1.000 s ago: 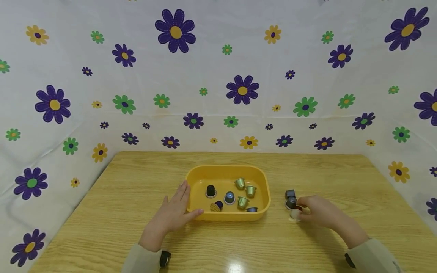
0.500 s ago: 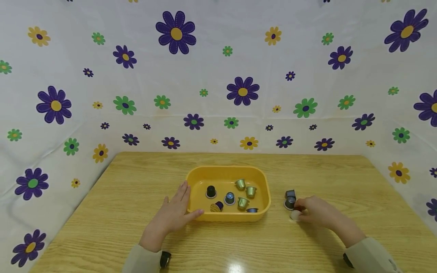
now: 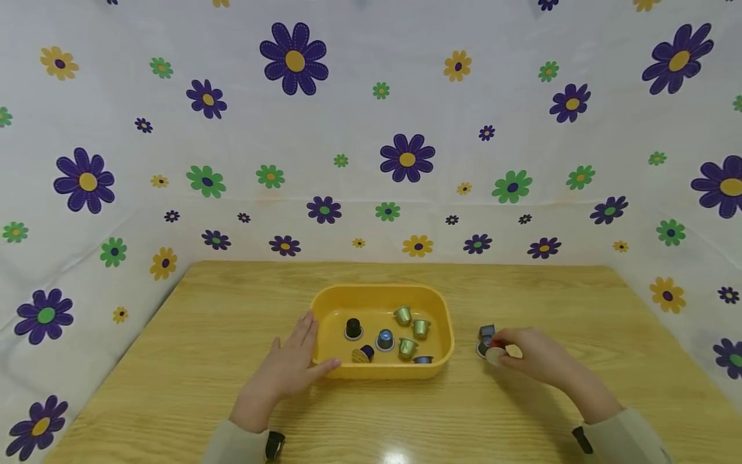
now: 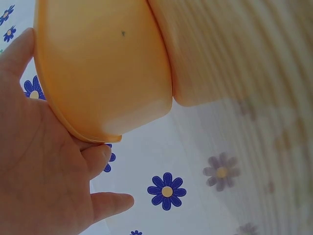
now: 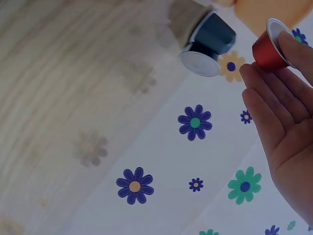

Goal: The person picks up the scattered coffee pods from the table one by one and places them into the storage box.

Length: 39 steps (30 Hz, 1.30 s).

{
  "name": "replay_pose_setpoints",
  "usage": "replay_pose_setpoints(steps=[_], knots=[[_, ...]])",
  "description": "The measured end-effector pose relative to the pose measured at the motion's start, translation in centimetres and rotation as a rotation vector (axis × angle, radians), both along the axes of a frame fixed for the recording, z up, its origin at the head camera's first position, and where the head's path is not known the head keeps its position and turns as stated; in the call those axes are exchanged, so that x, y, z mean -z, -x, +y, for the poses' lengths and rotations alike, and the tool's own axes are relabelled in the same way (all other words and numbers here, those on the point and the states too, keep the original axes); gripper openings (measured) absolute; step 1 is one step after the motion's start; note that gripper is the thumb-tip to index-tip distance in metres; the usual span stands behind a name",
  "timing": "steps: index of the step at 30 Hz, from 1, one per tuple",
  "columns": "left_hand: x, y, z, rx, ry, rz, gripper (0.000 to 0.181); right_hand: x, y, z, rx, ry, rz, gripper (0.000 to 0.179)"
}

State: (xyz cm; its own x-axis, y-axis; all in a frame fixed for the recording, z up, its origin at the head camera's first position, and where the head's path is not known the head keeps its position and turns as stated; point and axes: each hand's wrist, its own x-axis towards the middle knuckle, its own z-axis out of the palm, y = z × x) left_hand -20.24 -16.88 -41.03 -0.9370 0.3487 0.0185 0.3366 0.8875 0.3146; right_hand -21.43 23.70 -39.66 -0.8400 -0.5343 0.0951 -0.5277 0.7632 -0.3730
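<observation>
My right hand (image 3: 530, 353) pinches a red coffee capsule (image 5: 269, 51) between thumb and fingers, its pale foil lid (image 3: 494, 356) facing me in the head view. Beside it on the table are two dark coffee capsules, one grey-blue (image 3: 487, 332) and one darker (image 3: 482, 349) with a pale rim, partly hidden by the red one. To the left stands a yellow tray (image 3: 382, 372). Against its left end rests my left hand (image 3: 284, 366), fingers fairly straight along the rim and thumb at the front corner. In the left wrist view these fingers touch the tray's rim (image 4: 73, 129).
Several capsules lie in the tray: a black one (image 3: 353, 328), a blue one (image 3: 385, 339), green ones (image 3: 408, 348), a dark one with a gold lid (image 3: 362, 355) and a blue-grey one (image 3: 423, 360). Behind the wooden table (image 3: 243, 303) hangs a flowered white cloth (image 3: 348, 116).
The red capsule in my right hand has come up and slightly left, closer in front of the dark capsules. The head view has shifted a little. My left hand stays on the tray.
</observation>
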Motion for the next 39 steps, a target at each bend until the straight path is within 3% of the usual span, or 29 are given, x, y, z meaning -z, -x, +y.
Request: replay_pose_setpoints(steps=[7, 12, 21, 31, 39], knots=[[-0.1, 0.0, 0.2, 0.001, 0.004, 0.003, 0.089, -0.7, -0.4, -1.0, 0.081, 0.076, 0.156, 0.032], [-0.3, -0.1, 0.2, -0.010, -0.007, -0.012, 0.087, -1.0, -0.5, -2.2, 0.112, 0.105, 0.218, 0.036], [-0.2, 0.0, 0.1, -0.017, -0.006, -0.017, 0.088, -1.5, -0.1, -4.4, 0.103, 0.181, 0.234, 0.035], [-0.3, -0.1, 0.2, -0.009, -0.006, -0.012, 0.089, -0.9, 1.1, -6.9, 0.026, 0.261, 0.213, 0.035], [-0.3, -0.1, 0.3, -0.020, -0.005, -0.020, 0.088, -1.2, 1.7, -8.5, 0.011, 0.284, 0.201, 0.032]])
